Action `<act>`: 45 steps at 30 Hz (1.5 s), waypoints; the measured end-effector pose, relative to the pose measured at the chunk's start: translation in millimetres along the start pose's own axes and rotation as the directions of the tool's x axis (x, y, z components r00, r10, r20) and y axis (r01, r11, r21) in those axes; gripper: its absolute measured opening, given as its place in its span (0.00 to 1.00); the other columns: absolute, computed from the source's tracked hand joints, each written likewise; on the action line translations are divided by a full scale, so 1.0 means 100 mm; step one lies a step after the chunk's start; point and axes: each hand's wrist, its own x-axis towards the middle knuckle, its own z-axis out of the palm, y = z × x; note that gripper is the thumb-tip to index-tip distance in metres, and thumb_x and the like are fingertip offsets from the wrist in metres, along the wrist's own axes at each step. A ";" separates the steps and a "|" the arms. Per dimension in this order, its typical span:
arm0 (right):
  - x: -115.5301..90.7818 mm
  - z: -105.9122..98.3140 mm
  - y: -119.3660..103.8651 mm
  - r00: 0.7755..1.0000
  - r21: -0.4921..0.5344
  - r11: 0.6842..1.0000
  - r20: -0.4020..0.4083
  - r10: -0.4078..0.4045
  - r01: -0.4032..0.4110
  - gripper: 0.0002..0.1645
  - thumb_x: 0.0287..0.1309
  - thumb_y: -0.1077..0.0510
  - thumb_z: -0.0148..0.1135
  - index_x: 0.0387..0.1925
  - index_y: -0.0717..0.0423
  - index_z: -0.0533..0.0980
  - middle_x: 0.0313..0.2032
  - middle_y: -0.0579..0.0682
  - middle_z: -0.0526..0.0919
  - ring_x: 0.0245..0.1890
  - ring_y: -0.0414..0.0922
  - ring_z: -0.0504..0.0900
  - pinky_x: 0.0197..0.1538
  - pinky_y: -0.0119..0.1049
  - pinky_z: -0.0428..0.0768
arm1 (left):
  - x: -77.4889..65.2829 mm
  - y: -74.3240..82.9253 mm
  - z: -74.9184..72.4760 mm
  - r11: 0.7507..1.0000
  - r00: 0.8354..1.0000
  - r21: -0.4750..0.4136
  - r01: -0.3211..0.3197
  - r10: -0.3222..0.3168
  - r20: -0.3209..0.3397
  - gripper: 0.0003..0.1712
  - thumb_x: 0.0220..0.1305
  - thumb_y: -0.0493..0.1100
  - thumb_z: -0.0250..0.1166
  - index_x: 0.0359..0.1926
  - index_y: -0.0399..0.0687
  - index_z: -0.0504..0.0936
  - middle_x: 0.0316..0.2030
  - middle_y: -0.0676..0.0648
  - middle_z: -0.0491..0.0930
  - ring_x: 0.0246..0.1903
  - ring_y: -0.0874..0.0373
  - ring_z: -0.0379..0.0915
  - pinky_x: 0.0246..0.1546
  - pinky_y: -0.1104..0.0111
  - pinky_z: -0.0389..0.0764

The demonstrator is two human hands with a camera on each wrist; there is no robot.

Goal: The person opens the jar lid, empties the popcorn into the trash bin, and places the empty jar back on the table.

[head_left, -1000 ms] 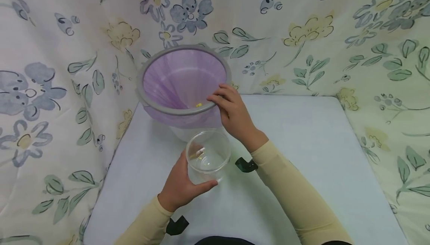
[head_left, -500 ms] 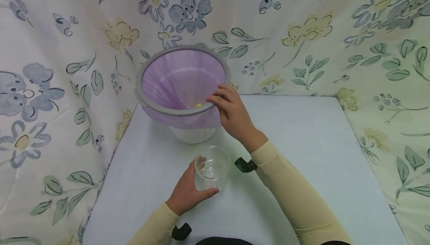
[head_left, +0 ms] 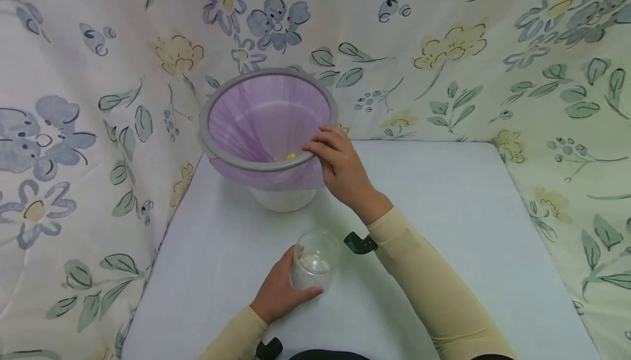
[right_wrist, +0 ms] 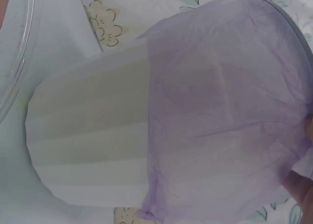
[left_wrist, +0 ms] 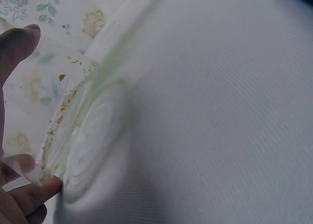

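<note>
My left hand [head_left: 282,290] grips a clear plastic cup [head_left: 317,256] near the front of the table, thumb on the near side and fingers on the left. Brownish crumbs [left_wrist: 61,117] cling inside the cup, low down, in the left wrist view. Its base is close to the table; whether it touches is hard to tell. Behind it stands a white waste bin [head_left: 283,201] with a grey rim ring and a purple bin bag [head_left: 268,113] folded over the edge. My right hand [head_left: 347,171] holds the bin's right front rim. Small yellow bits [head_left: 291,156] lie inside the bag.
The white table [head_left: 434,201] stretches to the right of the bin. Flowered curtains [head_left: 384,75] hang behind and at both sides, close to the bin's back. Black wrist mounts [head_left: 360,243] stick out beside the sleeves.
My left hand has brought the cup away from the bin, toward the front of the table, and lowered it. The right hand stays on the rim, and the bin has not moved.
</note>
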 end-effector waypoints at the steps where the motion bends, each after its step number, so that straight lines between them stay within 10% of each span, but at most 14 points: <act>1: 0.00 0.00 0.00 1.000 0.000 1.000 0.002 0.003 -0.003 0.16 0.73 0.74 0.55 0.48 0.62 0.86 0.49 0.58 0.84 0.69 0.59 0.73 0.77 0.46 0.63 | 0.00 -0.01 0.01 1.000 1.000 0.014 -0.018 0.018 -0.005 0.63 0.48 0.67 0.82 0.78 0.50 0.63 0.65 0.50 0.77 0.61 0.54 0.75 0.60 0.47 0.76; 18: 0.00 0.02 0.01 1.000 0.010 1.000 -0.007 0.005 -0.005 0.15 0.74 0.72 0.55 0.50 0.62 0.86 0.50 0.58 0.84 0.69 0.59 0.72 0.77 0.46 0.63 | 0.00 -0.15 0.07 0.943 0.973 0.261 -0.205 0.226 -0.054 0.61 0.45 0.68 0.83 0.72 0.39 0.71 0.62 0.45 0.80 0.65 0.49 0.75 0.78 0.54 0.58; 45: -0.12 -0.10 -0.03 1.000 -0.237 0.971 0.017 -0.012 0.016 0.27 0.73 0.57 0.59 0.70 0.60 0.76 0.72 0.61 0.73 0.75 0.64 0.65 0.78 0.55 0.60 | -0.02 -0.07 0.01 0.983 0.994 0.142 -0.113 0.113 0.008 0.77 0.36 0.62 0.89 0.83 0.49 0.55 0.78 0.42 0.65 0.76 0.37 0.59 0.75 0.45 0.62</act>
